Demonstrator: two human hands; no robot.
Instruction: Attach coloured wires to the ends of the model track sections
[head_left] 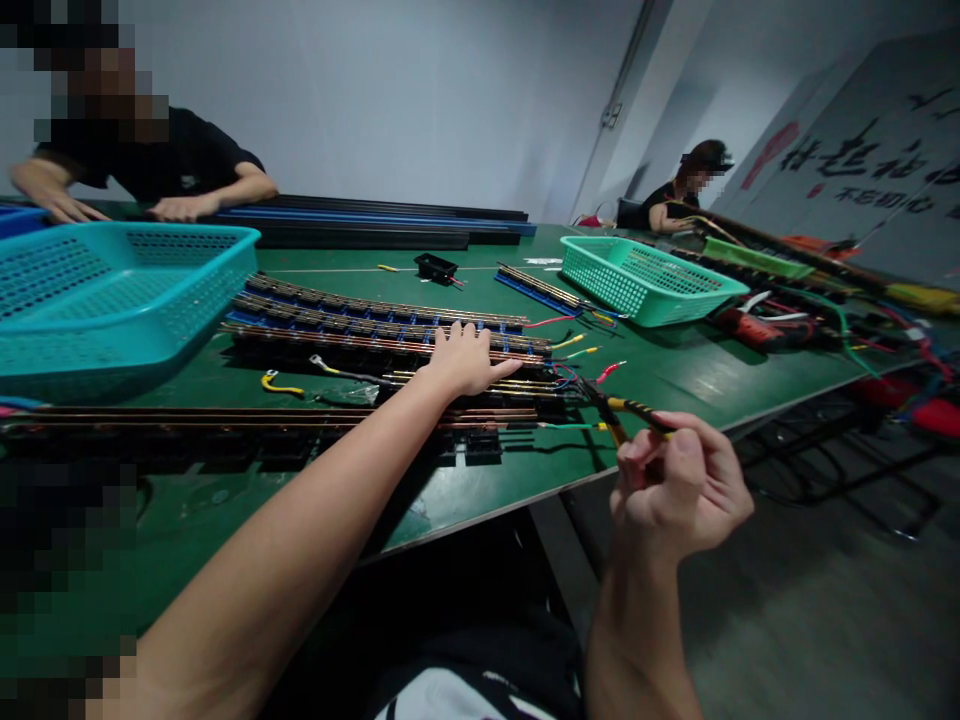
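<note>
My left hand (463, 362) rests palm down, fingers spread, on a row of long copper-coloured conductor rails (360, 340) in blue and black holders. My right hand (686, 490) is closed around the yellow-and-black handles of a pair of pliers (604, 405). Their dark jaws reach in among the thin wires at the right end of the rails; whether they grip one I cannot tell. A short red wire (611, 371) sticks out beside the jaws. Nearer me lies another long rail strip (225, 420) with a green wire (574, 427) at its end.
A blue basket (225, 260) stands at left, a green basket (652, 285) at back right. A small black tray (436, 268) and a short rail piece (541, 290) lie between. A red-handled tool (765, 328) sits at right. Two people work across the green table (330, 262).
</note>
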